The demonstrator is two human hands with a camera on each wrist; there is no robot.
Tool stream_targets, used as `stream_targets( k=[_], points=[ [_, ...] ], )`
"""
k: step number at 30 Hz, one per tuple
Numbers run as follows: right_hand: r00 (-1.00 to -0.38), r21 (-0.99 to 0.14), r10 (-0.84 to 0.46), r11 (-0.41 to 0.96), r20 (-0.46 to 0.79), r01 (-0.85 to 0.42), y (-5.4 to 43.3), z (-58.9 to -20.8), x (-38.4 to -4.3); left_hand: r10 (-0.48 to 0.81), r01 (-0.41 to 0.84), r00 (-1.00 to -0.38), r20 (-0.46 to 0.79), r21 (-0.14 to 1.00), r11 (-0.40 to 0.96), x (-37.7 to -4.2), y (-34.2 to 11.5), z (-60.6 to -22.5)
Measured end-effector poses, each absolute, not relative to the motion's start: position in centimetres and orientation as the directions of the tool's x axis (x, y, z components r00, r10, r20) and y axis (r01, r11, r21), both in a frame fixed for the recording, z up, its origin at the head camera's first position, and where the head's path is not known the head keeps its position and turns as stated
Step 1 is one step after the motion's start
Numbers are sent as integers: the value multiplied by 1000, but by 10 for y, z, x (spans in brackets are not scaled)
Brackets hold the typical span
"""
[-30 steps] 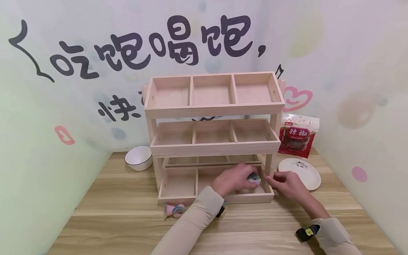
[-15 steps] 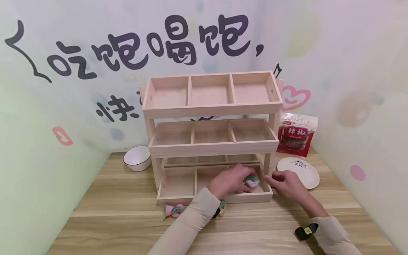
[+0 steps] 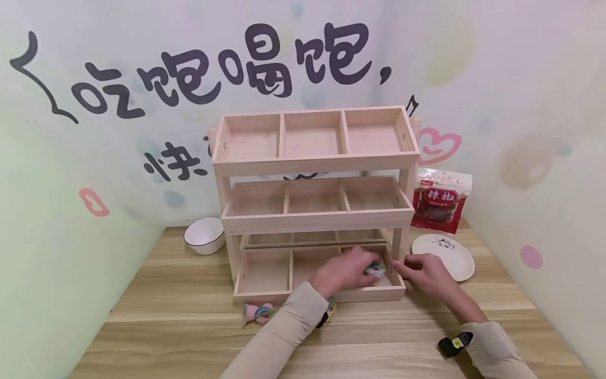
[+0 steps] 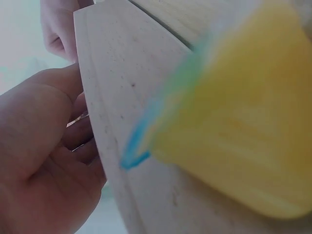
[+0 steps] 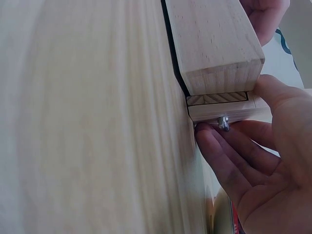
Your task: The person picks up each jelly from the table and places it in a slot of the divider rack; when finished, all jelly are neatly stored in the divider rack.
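Low down, the left hand (image 3: pixel 347 269) has its grip round a small cup (image 3: pixel 376 269) inside the three-o'clock compartment of the lowest tray (image 3: pixel 374 294); the right hand (image 3: pixel 432 275) pinches the wooden rack (image 3: pixel 317 223) at four o'clock.

Multicoloured cup (image 3: pixel 377 270), pale beige rack (image 3: pixel 314 165)

A pale wooden panel (image 4: pixel 117 83) is partly covered by a blurred yellow object (image 4: pixel 239 117), blue-green-edged. The left hand's (image 4: pixel 44 151) fingers are partly hidden behind the panel; the right hand (image 4: pixel 59 27) is glimpsed above.
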State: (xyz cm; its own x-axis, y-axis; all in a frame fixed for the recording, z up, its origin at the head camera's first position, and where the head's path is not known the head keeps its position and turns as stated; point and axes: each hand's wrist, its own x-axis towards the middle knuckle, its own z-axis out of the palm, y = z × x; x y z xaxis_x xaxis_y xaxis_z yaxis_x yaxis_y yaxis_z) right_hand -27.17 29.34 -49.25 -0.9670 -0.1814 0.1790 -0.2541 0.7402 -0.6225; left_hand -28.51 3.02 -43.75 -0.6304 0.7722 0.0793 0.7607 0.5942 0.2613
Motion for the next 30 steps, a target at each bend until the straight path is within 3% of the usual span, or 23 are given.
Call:
stream_targets(
  k=[14,23,30],
  points=[
    [-973,-624,-178,747,148,-231,293,-494,-274,764,759,-638,99,248,602,-284,21,-443],
    [-971,-621,-183,746,154,-239,288,-490,-275,659,683,-724,201,336,648,-259,-20,-428],
    [-976,-618,-165,756,140,-216,293,-489,-270,678,739,-673,295,320,594,-232,-49,-438]
  ],
)
